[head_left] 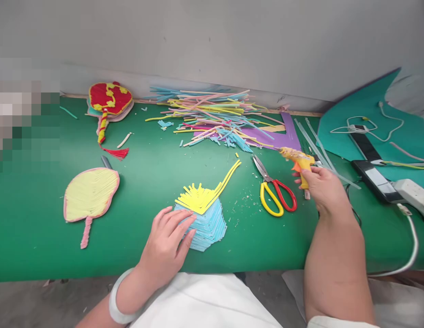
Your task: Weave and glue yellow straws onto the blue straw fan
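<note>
My left hand [169, 239] lies with its fingers stretched out over the left side of a flat blue piece [210, 228] built from thin strips. Yellow pipe cleaners [201, 200] fan out in a V over its upper part, two of them reaching up to the right. Off to the right, my right hand [323, 182] is wrapped round the handle of a yellow hot glue gun [297, 159], whose nozzle points left. Scissors [269, 182] with one yellow and one red handle rest between the two hands, blades slightly apart.
A pile of coloured pipe cleaners [215, 114] lies at the back on purple sheet [283, 139]. Finished fans, one yellow [92, 193] and one red [107, 98], are at left. Clear glue sticks [317, 146], a phone [379, 180] and a white power strip [413, 193] are at right.
</note>
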The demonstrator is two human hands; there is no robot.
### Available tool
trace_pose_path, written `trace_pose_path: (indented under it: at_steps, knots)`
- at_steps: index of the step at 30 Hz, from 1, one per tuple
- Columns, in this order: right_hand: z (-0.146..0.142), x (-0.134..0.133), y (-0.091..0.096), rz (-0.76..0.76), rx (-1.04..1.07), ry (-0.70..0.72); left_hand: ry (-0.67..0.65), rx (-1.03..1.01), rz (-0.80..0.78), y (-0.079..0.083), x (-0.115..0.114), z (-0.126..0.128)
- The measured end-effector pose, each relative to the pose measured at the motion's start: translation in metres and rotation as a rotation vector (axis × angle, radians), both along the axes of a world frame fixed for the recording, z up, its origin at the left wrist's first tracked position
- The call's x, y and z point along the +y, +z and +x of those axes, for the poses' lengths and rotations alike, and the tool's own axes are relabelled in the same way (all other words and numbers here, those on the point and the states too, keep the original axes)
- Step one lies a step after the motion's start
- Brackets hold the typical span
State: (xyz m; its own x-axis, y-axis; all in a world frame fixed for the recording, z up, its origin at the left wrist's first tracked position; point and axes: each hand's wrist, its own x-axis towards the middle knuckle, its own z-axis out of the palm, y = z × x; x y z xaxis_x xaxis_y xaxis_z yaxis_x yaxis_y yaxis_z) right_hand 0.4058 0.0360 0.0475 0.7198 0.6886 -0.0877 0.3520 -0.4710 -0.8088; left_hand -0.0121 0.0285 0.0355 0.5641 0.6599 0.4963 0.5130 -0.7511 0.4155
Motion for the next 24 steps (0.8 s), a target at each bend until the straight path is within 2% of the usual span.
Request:
trace_pose_path:
  at_steps: [4, 6, 11, 15, 19, 24]
  knots:
    - [-0.026, -0.028, 0.014, 0.257, 0.118, -0.067, 0.013, 0.091, 0.027, -0.012, -0.01, -0.003]
    - [-0.043, -0.044, 0.019, 0.317, 0.205, -0.085, 0.025, 0.104, 0.036, -0.012, -0.012, -0.003]
    - [-0.083, -0.075, 0.024, 0.065, 0.399, -0.004, 0.1, 0.119, 0.066, -0.01, -0.005, 0.004]
    - [-0.111, -0.081, 0.022, -0.087, 0.471, 0.207, 0.123, 0.151, 0.093, -0.011, -0.002, 0.011]
    - [-0.133, -0.077, 0.018, -0.064, 0.542, 0.25, 0.17, 0.172, 0.112, -0.014, -0.001, 0.011]
    - [-0.146, -0.073, 0.012, -0.012, 0.597, 0.319, 0.204, 0.194, 0.119, -0.016, 0.003, 0.008]
